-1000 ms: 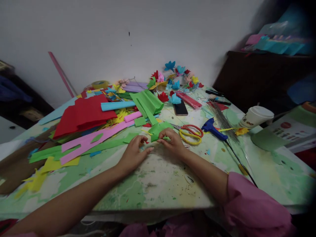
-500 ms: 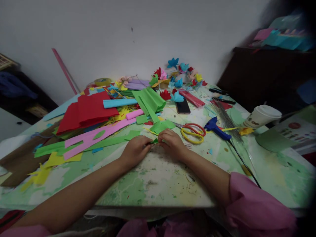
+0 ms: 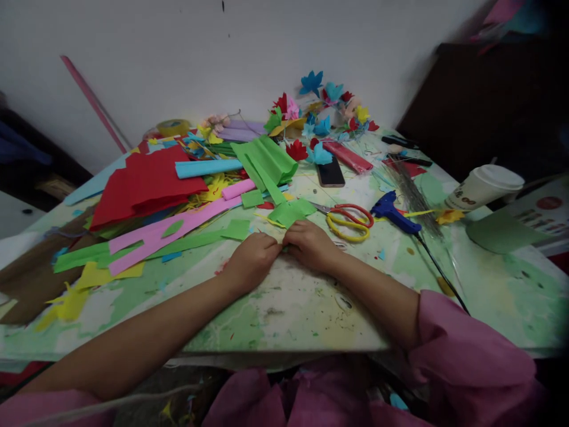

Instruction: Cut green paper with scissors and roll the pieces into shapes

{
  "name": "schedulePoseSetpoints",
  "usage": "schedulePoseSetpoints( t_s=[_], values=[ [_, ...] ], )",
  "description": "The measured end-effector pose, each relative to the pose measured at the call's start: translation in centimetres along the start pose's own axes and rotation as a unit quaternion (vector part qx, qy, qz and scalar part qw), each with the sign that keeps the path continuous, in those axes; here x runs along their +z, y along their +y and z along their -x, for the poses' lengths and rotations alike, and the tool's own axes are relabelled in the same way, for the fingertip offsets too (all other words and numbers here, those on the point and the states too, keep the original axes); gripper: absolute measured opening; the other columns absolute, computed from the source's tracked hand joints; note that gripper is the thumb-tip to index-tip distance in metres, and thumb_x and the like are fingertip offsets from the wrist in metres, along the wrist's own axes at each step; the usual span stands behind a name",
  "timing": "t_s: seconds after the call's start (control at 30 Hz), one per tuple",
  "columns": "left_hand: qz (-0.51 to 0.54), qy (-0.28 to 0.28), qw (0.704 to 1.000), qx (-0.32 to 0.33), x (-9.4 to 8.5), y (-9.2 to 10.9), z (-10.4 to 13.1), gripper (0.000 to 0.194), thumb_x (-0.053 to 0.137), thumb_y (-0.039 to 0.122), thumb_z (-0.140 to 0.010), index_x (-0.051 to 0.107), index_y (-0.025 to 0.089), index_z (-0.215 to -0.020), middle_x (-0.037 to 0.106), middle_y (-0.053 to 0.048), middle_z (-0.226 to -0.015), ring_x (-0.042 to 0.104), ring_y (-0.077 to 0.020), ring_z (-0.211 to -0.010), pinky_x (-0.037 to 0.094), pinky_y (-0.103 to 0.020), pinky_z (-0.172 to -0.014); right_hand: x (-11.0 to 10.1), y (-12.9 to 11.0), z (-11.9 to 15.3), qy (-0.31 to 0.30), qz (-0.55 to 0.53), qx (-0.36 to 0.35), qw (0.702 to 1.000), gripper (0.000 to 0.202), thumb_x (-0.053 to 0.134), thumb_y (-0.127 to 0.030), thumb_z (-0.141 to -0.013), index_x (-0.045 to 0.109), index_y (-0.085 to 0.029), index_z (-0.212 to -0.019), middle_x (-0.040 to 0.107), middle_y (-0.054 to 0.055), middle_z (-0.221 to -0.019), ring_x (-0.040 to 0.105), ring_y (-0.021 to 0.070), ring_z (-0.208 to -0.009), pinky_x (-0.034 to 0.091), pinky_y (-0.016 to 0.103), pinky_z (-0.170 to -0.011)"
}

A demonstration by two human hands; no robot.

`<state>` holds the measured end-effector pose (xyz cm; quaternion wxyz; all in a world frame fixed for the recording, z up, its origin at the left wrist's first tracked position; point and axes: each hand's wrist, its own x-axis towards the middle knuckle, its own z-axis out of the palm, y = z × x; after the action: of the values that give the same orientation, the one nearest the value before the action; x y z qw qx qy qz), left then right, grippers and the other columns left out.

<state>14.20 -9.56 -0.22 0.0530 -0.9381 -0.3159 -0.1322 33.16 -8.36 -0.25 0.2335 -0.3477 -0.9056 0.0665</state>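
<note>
My left hand [image 3: 254, 261] and my right hand [image 3: 310, 244] meet over the middle of the table, fingertips pinched together. Between them is a small green paper piece, now almost wholly hidden by the fingers. Just beyond my right hand lies a loose piece of green crepe paper [image 3: 291, 212]. Scissors [image 3: 349, 220] with one red and one yellow handle rest to its right, blades pointing left. A small green paper square [image 3: 236, 229] lies just beyond my left hand.
A blue glue gun [image 3: 395, 213] with a black cord, a lidded paper cup [image 3: 484, 187] and thin wires [image 3: 411, 193] are on the right. Red paper [image 3: 146, 184] and pink strips [image 3: 178, 234] cover the left. Paper flowers [image 3: 320, 151] and a phone [image 3: 331, 173] sit at the back.
Both hands have drawn closer together and turned, so the fingers now cover the green paper piece that showed between them before. The view has tilted down slightly.
</note>
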Motion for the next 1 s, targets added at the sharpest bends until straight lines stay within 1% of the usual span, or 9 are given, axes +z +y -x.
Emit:
schedulePoseSetpoints(
  t_s=[0.13, 0.2, 0.33, 0.43, 0.53, 0.6, 0.73, 0.83, 1.0],
  values=[
    [-0.018, -0.034, 0.999, -0.004, -0.3, 0.2, 0.2, 0.028, 0.036, 0.018, -0.090, 0.063, 0.012, -0.093, 0.061, -0.008, -0.082, 0.053, -0.0206, -0.080, 0.042, -0.035, -0.074, -0.3, -0.2, 0.1, -0.007, -0.012, 0.003, 1.000, 0.008, 0.059, -0.010, -0.077, 0.066, -0.016, -0.077, 0.065, 0.005, -0.078, 0.051, 0.0186, -0.080, 0.036, 0.030, -0.072],
    [-0.015, -0.045, 0.999, -0.005, -0.5, 0.3, 0.3, 0.029, 0.035, 0.018, -0.091, 0.063, 0.013, -0.093, 0.060, -0.007, -0.082, 0.052, -0.0205, -0.081, 0.042, -0.035, -0.075, -0.5, -0.3, 0.3, -0.010, -0.024, 0.002, 1.000, 0.009, 0.059, -0.012, -0.078, 0.067, -0.016, -0.077, 0.066, 0.006, -0.081, 0.052, 0.0184, -0.081, 0.037, 0.031, -0.073],
    [0.026, -0.042, 0.999, -0.019, -0.9, 0.4, 0.7, 0.029, 0.036, 0.020, -0.090, 0.064, 0.013, -0.094, 0.058, -0.009, -0.085, 0.050, -0.0212, -0.083, 0.041, -0.036, -0.077, -0.6, -0.1, 0.9, -0.011, -0.035, 0.005, 0.999, 0.013, 0.058, -0.017, -0.082, 0.070, -0.018, -0.079, 0.067, 0.006, -0.084, 0.052, 0.0179, -0.081, 0.038, 0.031, -0.073],
    [0.042, -0.047, 0.998, -0.028, -1.3, 0.6, 1.0, 0.028, 0.039, 0.023, -0.089, 0.062, 0.013, -0.100, 0.057, -0.010, -0.089, 0.049, -0.0227, -0.087, 0.041, -0.038, -0.080, -0.7, 0.0, 1.2, -0.015, -0.023, -0.002, 1.000, 0.014, 0.057, -0.020, -0.084, 0.070, -0.018, -0.082, 0.066, 0.006, -0.086, 0.052, 0.0179, -0.083, 0.038, 0.031, -0.073],
    [0.037, -0.059, 0.997, -0.029, -1.5, 0.8, 1.1, 0.027, 0.040, 0.023, -0.089, 0.060, 0.012, -0.104, 0.056, -0.011, -0.091, 0.048, -0.0242, -0.090, 0.041, -0.040, -0.082, -0.8, 0.0, 1.2, -0.020, 0.018, -0.032, 0.999, 0.014, 0.057, -0.025, -0.084, 0.069, -0.017, -0.084, 0.064, 0.007, -0.091, 0.050, 0.0190, -0.086, 0.037, 0.032, -0.076],
    [0.039, -0.064, 0.997, -0.033, -1.5, 0.9, 1.1, 0.026, 0.041, 0.023, -0.088, 0.060, 0.012, -0.102, 0.056, -0.011, -0.091, 0.047, -0.0246, -0.091, 0.041, -0.042, -0.083, -0.8, -0.2, 1.1, -0.027, 0.063, -0.069, 0.995, 0.015, 0.055, -0.026, -0.086, 0.067, -0.017, -0.085, 0.063, 0.007, -0.091, 0.049, 0.0200, -0.088, 0.036, 0.034, -0.076],
    [0.047, -0.064, 0.996, -0.037, -1.6, 0.9, 1.1, 0.023, 0.041, 0.024, -0.088, 0.061, 0.014, -0.093, 0.054, -0.010, -0.088, 0.046, -0.0241, -0.090, 0.041, -0.043, -0.084, -0.6, -0.8, 0.9, -0.052, 0.126, -0.132, 0.982, 0.017, 0.049, -0.023, -0.090, 0.064, -0.017, -0.083, 0.061, 0.007, -0.081, 0.046, 0.0200, -0.084, 0.033, 0.034, -0.072],
    [0.058, -0.063, 0.996, -0.040, -1.6, 0.8, 1.1, 0.022, 0.041, 0.025, -0.088, 0.060, 0.015, -0.092, 0.054, -0.009, -0.089, 0.046, -0.0233, -0.089, 0.041, -0.042, -0.084, -0.4, -1.0, 0.8, -0.055, 0.124, -0.112, 0.984, 0.016, 0.049, -0.022, -0.089, 0.063, -0.016, -0.083, 0.060, 0.007, -0.081, 0.045, 0.0200, -0.082, 0.032, 0.033, -0.072],
    [0.073, -0.064, 0.995, -0.039, -1.6, 0.7, 1.2, 0.027, 0.041, 0.025, -0.088, 0.059, 0.015, -0.106, 0.055, -0.011, -0.094, 0.046, -0.0244, -0.093, 0.040, -0.043, -0.084, 0.2, -0.7, 0.8, -0.052, 0.080, -0.021, 0.995, 0.013, 0.049, -0.017, -0.087, 0.061, -0.013, -0.086, 0.059, 0.008, -0.083, 0.045, 0.0196, -0.081, 0.033, 0.032, -0.072]
  ],
)
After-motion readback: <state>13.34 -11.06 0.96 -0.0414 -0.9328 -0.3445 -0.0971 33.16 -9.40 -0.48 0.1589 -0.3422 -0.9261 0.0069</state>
